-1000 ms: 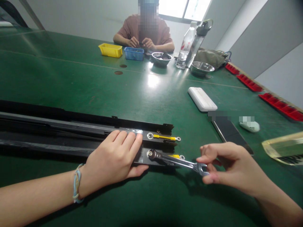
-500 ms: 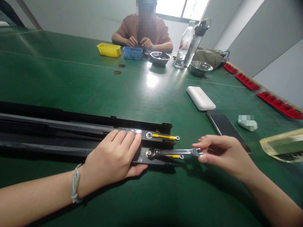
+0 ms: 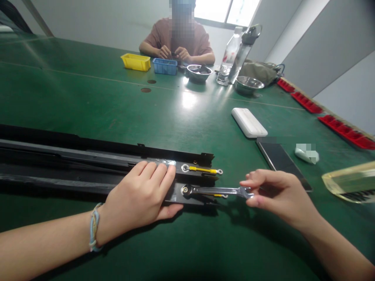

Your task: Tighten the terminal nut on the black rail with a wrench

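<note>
Head view: right hand (image 3: pixel 275 195) pinches wrench (image 3: pixel 216 191) by its tail, ring end on a bolt (image 3: pixel 185 190) at the black rail (image 3: pixel 88 160) end. Left hand (image 3: pixel 140 197) lies flat, grasping nothing, pressing the rail. Risk: fingertip pinch slips and the ring rides off the bolt.

– Where does the light come from?
– From the bright window (image 3: pixel 225 9) on the far wall, blown out to white. It leaves a glare patch on the matte green desk (image 3: pixel 88 101) and glints on the round steel bowl (image 3: pixel 249 83) and the silver steel wrench (image 3: pixel 218 191).
– Shadows?
– Soft and dark, falling toward the viewer under the left hand (image 3: pixel 140 195) and right hand (image 3: pixel 281 195).
– Sharpness?
– The centre is fairly crisp. Lines bow at the edges and the bottom edge darkens.
</note>
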